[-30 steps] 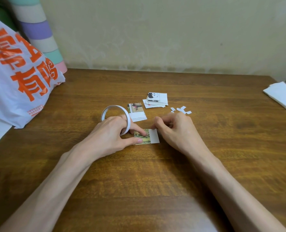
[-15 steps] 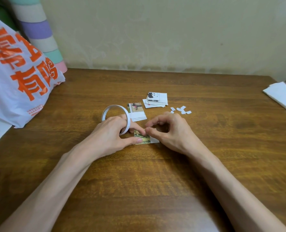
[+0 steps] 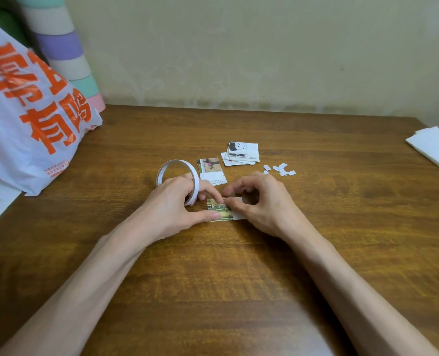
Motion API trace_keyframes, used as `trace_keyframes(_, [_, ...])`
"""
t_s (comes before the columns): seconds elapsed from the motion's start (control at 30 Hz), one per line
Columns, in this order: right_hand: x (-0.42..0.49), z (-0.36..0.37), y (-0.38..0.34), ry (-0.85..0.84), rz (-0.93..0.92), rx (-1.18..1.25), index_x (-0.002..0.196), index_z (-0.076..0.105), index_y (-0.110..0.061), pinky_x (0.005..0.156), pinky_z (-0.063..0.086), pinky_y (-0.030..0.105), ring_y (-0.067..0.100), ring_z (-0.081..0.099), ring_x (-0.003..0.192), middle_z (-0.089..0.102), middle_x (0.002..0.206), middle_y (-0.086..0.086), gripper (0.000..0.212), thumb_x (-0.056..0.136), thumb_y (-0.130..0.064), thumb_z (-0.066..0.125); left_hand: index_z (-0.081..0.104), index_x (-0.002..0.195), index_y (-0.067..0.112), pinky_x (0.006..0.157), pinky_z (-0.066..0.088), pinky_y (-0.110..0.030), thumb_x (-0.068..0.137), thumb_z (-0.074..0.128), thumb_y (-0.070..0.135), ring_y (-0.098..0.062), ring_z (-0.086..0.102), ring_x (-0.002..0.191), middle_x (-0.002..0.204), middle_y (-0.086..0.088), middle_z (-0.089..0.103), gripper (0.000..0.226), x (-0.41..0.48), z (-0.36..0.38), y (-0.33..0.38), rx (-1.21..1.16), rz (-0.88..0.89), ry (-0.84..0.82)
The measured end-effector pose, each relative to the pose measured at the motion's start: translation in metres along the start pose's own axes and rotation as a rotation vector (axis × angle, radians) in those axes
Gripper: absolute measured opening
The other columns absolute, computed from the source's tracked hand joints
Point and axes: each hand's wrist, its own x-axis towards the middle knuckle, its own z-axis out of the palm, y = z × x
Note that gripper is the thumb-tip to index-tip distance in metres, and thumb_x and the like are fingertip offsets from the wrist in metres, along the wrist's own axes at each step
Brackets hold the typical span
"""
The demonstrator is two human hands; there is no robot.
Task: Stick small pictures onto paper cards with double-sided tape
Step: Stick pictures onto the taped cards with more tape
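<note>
So that it cannot slide, the card is pinned to the bench beside the tape roll gripped in the left hand; its edge is pinched by the right hand, probably peeling backing.

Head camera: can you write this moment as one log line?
left hand holds tape roll, thumb on picture card | right hand pinches at its top edge | paper scraps, card stack behind

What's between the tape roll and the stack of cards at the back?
Head view: one card with a small picture on its upper half lies flat there, between the tape roll and the stack.
</note>
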Motion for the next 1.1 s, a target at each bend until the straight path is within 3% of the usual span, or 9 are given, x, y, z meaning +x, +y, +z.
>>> trace_keyframes(0.13, [0.001, -0.001, 0.004, -0.011, 0.019, 0.083, 0.101, 0.078, -0.036, 0.082, 0.045, 0.021, 0.003, 0.058, 0.092, 0.068, 0.094, -0.017, 0.012, 0.091, -0.029, 0.079, 0.071, 0.100, 0.045, 0.070, 0.046, -0.028, 0.078, 0.088, 0.046, -0.007, 0.059, 0.081, 0.080, 0.016, 0.053, 0.028, 0.000, 0.000, 0.001, 0.008, -0.035, 0.022])
trace_keyframes(0.27, [0.006, -0.003, 0.011, 0.034, 0.065, 0.185, 0.103, 0.077, -0.032, 0.090, 0.054, 0.026, 0.000, 0.067, 0.092, 0.075, 0.094, -0.012, 0.021, 0.100, -0.018, 0.061, 0.074, 0.101, 0.042, 0.072, 0.049, -0.028, 0.078, 0.087, 0.048, -0.006, 0.061, 0.083, 0.081, 0.016, 0.056, 0.027, 0.002, 0.000, 0.002, 0.013, -0.079, -0.009])
trace_keyframes(0.37, [0.003, -0.002, 0.005, 0.035, 0.043, 0.185, 0.106, 0.075, -0.030, 0.077, 0.048, 0.017, 0.000, 0.062, 0.081, 0.071, 0.087, -0.016, 0.011, 0.094, -0.031, 0.075, 0.073, 0.103, 0.042, 0.076, 0.053, -0.030, 0.079, 0.086, 0.048, -0.007, 0.062, 0.086, 0.085, 0.016, 0.059, 0.028, 0.001, 0.000, 0.003, 0.011, -0.088, -0.017])
trace_keyframes(0.5, [0.000, 0.009, -0.001, 0.051, 0.012, -0.020, 0.111, 0.073, -0.036, 0.078, 0.045, 0.024, 0.008, 0.057, 0.095, 0.064, 0.101, -0.011, 0.030, 0.084, -0.046, 0.082, 0.073, 0.103, 0.041, 0.072, 0.048, -0.027, 0.080, 0.086, 0.046, -0.006, 0.061, 0.081, 0.080, 0.017, 0.056, 0.027, 0.000, 0.000, 0.003, 0.021, -0.077, -0.002])
trace_keyframes(0.67, [0.006, 0.003, 0.006, 0.077, 0.082, 0.293, 0.102, 0.076, -0.029, 0.076, 0.049, 0.020, 0.002, 0.059, 0.075, 0.073, 0.084, -0.012, 0.013, 0.090, -0.033, 0.080, 0.072, 0.105, 0.042, 0.080, 0.052, -0.030, 0.081, 0.085, 0.048, -0.007, 0.061, 0.087, 0.084, 0.017, 0.057, 0.028, 0.000, -0.001, 0.003, 0.019, -0.081, -0.018])
trace_keyframes(0.87, [0.001, 0.004, 0.001, 0.022, 0.037, 0.057, 0.111, 0.074, -0.036, 0.074, 0.042, 0.015, 0.003, 0.055, 0.085, 0.067, 0.101, -0.010, 0.029, 0.084, -0.040, 0.084, 0.072, 0.105, 0.043, 0.077, 0.050, -0.029, 0.082, 0.085, 0.048, -0.006, 0.061, 0.086, 0.081, 0.018, 0.055, 0.027, 0.000, -0.001, 0.003, 0.025, -0.082, -0.017])
trace_keyframes(1.0, [0.004, -0.001, 0.005, 0.013, 0.088, 0.269, 0.110, 0.076, -0.031, 0.083, 0.056, 0.031, 0.008, 0.060, 0.079, 0.069, 0.092, -0.011, 0.026, 0.086, -0.034, 0.085, 0.072, 0.106, 0.043, 0.078, 0.050, -0.029, 0.081, 0.084, 0.049, -0.005, 0.061, 0.086, 0.082, 0.018, 0.056, 0.028, 0.000, -0.001, 0.004, 0.021, -0.087, -0.023])
trace_keyframes(1.1, [0.002, -0.001, 0.006, -0.010, 0.044, 0.155, 0.113, 0.075, -0.034, 0.081, 0.049, 0.017, 0.004, 0.060, 0.086, 0.067, 0.095, -0.016, 0.031, 0.084, -0.032, 0.087, 0.072, 0.106, 0.043, 0.077, 0.050, -0.028, 0.081, 0.084, 0.049, -0.005, 0.060, 0.086, 0.085, 0.018, 0.057, 0.029, -0.001, -0.001, 0.005, 0.028, -0.088, -0.031])
